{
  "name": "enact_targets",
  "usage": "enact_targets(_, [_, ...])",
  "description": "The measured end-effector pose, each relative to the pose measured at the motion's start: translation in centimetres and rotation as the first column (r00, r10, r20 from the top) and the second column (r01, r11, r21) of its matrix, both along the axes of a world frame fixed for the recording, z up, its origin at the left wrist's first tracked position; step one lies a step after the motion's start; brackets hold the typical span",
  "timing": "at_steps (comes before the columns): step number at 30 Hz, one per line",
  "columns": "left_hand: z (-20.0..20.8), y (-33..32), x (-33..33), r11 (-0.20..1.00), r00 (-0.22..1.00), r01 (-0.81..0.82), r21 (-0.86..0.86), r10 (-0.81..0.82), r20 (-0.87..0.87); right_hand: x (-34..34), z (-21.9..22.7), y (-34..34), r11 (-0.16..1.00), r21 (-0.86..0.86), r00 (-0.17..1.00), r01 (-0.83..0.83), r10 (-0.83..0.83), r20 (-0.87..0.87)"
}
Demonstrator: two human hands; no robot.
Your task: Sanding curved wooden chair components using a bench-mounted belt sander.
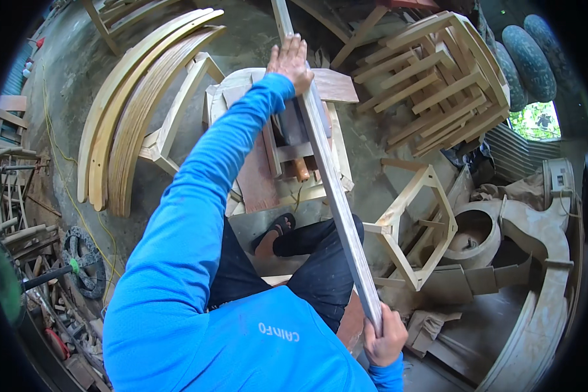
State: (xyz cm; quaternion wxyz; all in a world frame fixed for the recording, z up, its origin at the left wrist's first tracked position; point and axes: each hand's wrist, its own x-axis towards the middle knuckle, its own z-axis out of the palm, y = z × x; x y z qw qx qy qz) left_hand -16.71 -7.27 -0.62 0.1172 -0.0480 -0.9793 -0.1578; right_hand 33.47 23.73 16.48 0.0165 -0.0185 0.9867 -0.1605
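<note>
A long, narrow strip of wood [336, 196] runs slantwise from the top of the view down to the right of my lap. My left hand [291, 64] lies flat on its far part, fingers stretched out and pointing away from me. Around the near end my right hand [385, 334] is closed, thumb on top. Under the strip stands a low wooden bench [258, 179] with boards on it. An orange-brown rounded piece [301, 170] shows in its middle, partly hidden. My legs [320, 261] are on the near side of the bench.
Curved wooden pieces [134, 117] stand on the left beside an angled wooden frame [183, 111]. Stacked wooden frames [438, 85] fill the far right. A six-sided frame [398, 222] and a large cast machine [542, 242] are at right. Scrap wood [52, 294] and a yellow cord [72, 196] lie left.
</note>
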Motion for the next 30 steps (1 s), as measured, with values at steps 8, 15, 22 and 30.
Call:
enact_targets(8, [-1.4,-5.1,-12.1,0.997,0.912,0.028,0.067,0.002,-0.410,-10.2,-5.1,-5.5,0.998,0.004,0.993,-0.067,0.067,-0.092])
enact_targets(15, [4.5,-7.5,-17.6,0.961,0.994,-0.107,0.254,0.103,0.030,-18.7,-10.0,-9.4,0.993,-0.077,0.972,-0.090,0.071,-0.223])
enact_targets(22, [5.9,-8.4,-17.0,0.910,0.989,-0.146,0.389,0.136,0.053,-29.3,-14.7,-14.0,0.990,-0.025,0.928,-0.138,0.121,-0.353])
enact_targets(30, [7.8,-11.0,-26.2,0.741,0.923,0.086,0.666,0.193,-0.334,-39.6,-16.8,-19.6,0.986,0.117,0.865,-0.116,0.158,-0.476])
